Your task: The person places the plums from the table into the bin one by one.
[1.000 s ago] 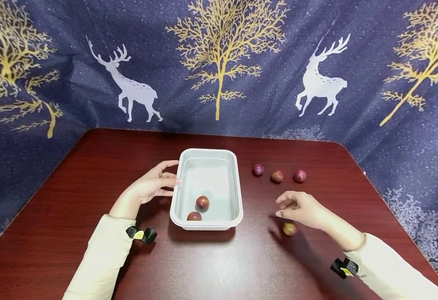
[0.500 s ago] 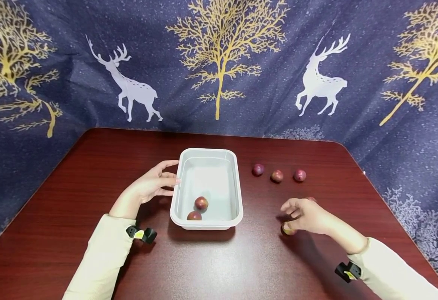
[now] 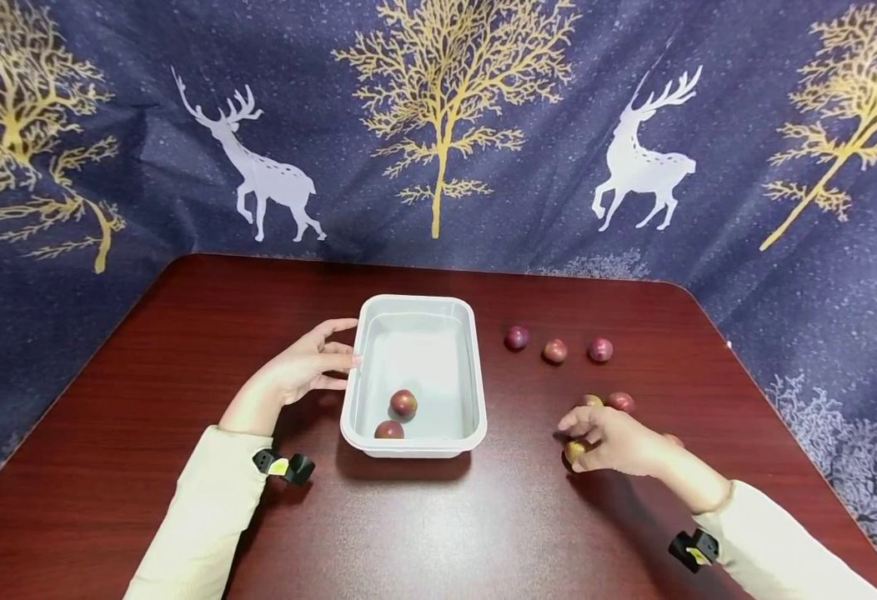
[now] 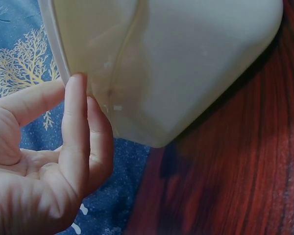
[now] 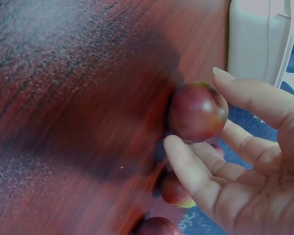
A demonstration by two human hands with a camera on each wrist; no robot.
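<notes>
My left hand (image 3: 307,364) holds the left rim of a white plastic container (image 3: 479,392), fingers outside and thumb at the edge. In the left wrist view, fingertips (image 4: 77,81) meet the rim of the container (image 4: 201,54). Two reddish plums, one (image 3: 403,404) behind the other (image 3: 389,430), lie inside near its front end. To the right, my right hand (image 3: 618,442) has thumb and fingers around a yellow-red plum (image 3: 575,452), low over the table. The right wrist view shows that plum (image 5: 197,112) between the fingertips of the hand (image 5: 255,181).
Three plums lie farther back: one purple (image 3: 517,337), one mottled (image 3: 555,351) and one red (image 3: 600,349). Beyond the right hand are a greenish plum (image 3: 591,401) and a red plum (image 3: 620,402); another (image 3: 674,439) is partly hidden by the wrist. A patterned cloth (image 3: 483,225) hangs behind the table (image 3: 438,533).
My right hand has come down and closed its thumb and fingers around the near plum. One plum in the container has shifted slightly. The left hand stays on the rim.
</notes>
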